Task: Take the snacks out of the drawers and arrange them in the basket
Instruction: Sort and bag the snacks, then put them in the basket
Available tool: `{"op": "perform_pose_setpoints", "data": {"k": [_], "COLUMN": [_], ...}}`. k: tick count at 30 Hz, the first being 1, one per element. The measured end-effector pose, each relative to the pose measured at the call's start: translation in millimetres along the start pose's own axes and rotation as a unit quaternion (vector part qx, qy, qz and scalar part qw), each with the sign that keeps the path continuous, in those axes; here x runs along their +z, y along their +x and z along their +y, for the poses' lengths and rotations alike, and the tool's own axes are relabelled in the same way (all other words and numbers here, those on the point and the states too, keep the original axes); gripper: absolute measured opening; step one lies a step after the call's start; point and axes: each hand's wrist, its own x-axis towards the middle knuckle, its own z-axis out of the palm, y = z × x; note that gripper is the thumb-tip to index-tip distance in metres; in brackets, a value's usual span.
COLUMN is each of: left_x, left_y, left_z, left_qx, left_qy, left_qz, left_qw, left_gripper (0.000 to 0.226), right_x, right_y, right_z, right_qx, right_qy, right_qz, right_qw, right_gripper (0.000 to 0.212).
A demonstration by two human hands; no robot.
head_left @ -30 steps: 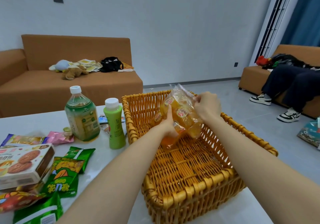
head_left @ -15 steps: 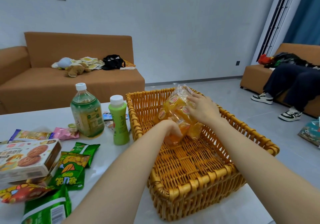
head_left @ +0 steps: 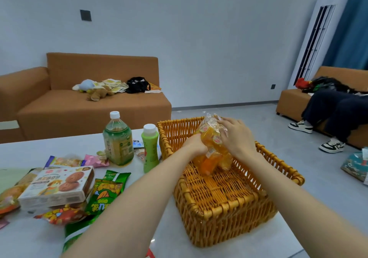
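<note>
A wicker basket (head_left: 223, 208) stands on the white table. Inside it, near the far wall, a clear bag of orange jelly cups (head_left: 213, 152) rests upright on the basket floor. My left hand (head_left: 196, 145) grips the bag's left side. My right hand (head_left: 237, 138) holds its top right, fingers on the crinkled plastic. Left of the basket lie a biscuit box (head_left: 59, 186), green snack packets (head_left: 105, 192), a red-and-yellow packet (head_left: 59, 216) and pink wrappers (head_left: 95, 159).
A large green tea bottle (head_left: 118, 140) and a small green bottle (head_left: 150, 148) stand just left of the basket. Brown sofas line the back wall and the right side, where a seated person's legs (head_left: 334, 114) show. A tissue box (head_left: 356, 166) sits on the floor.
Both hands have lowered the jelly bag from above the rim down onto the basket floor. The camera has tilted up slightly.
</note>
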Motion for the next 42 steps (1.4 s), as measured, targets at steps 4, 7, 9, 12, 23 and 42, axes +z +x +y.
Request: {"op": "perform_pose_setpoints", "data": {"k": [4,7,9,12,23,42], "left_x": [-30,-50,-61,-74,-112,-119], "left_y": [-51,-97,-131,-182,-341,-420], "left_z": [8,6,3,-6,-101,-313], "left_qx": [0.058,0.089,0.096,0.113,0.044,-0.323], "left_qy": [-0.002,0.000,-0.003,0.020,0.085,0.273], "left_qz": [0.041,0.075,0.086,0.106,0.171,0.119], "left_qw": [0.997,0.993,0.992,0.988,0.981,0.898], "left_gripper": [0.024,0.051,0.052,0.050,0.047,0.056], "right_x": [-43,-76,-96,-121,-139,4], "right_y": [-20,-45,-65,-98,-207,-275], "right_z": [-36,-71,-95,-130,-230,-278], "right_qx": [0.007,-0.003,-0.017,-0.049,-0.116,-0.012], "right_qy": [0.068,0.096,0.109,0.112,0.132,0.015], "right_qz": [0.040,0.051,0.053,0.056,-0.029,-0.393], "right_qw": [0.997,0.994,0.992,0.991,0.984,0.920], "right_gripper": [0.035,0.035,0.036,0.034,0.032,0.063]}}
